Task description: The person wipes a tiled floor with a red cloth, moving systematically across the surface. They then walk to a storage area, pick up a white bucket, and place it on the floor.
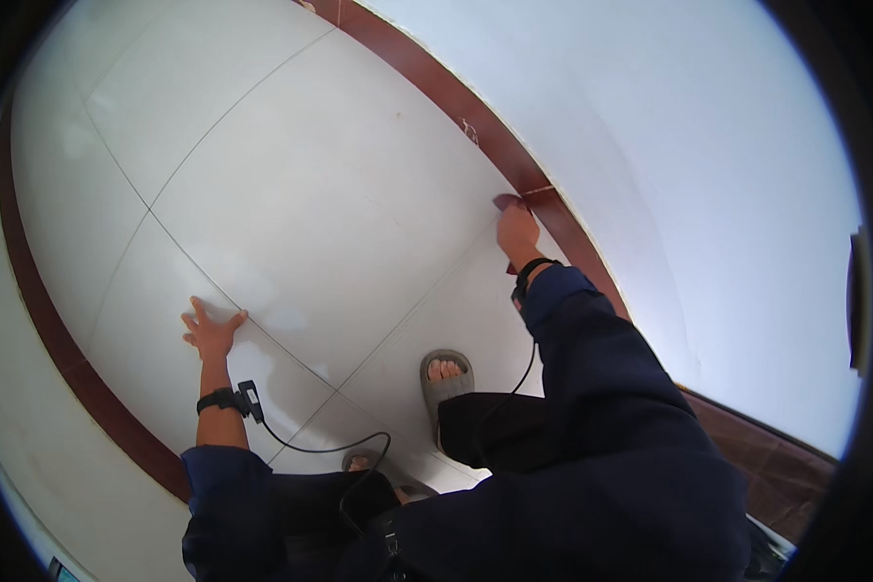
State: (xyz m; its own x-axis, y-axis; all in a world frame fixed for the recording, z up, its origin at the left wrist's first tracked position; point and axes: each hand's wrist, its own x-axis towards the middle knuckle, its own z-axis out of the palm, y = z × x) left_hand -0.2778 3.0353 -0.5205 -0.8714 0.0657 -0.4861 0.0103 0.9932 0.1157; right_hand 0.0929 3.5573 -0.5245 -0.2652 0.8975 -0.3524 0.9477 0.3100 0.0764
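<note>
My right hand (pixel 519 231) is closed around a dark red cloth-like thing (pixel 508 200), most of it hidden under the fingers. It is down by the dark red skirting (pixel 567 225) at the foot of the white wall, close to a pale joint in that skirting. My left hand (pixel 213 329) is empty, its fingers spread over the pale tiled floor (pixel 298 182) beside a tile seam. Whether its fingertips press on the tile is hard to tell.
A second skirting strip (pixel 44 313) curves along the left wall. A black cable (pixel 327 449) runs from the wristband (pixel 222 400) across the front of my body. My foot in a grey slipper (pixel 447 375) is between my arms. A brown panel (pixel 756 458) stands at lower right.
</note>
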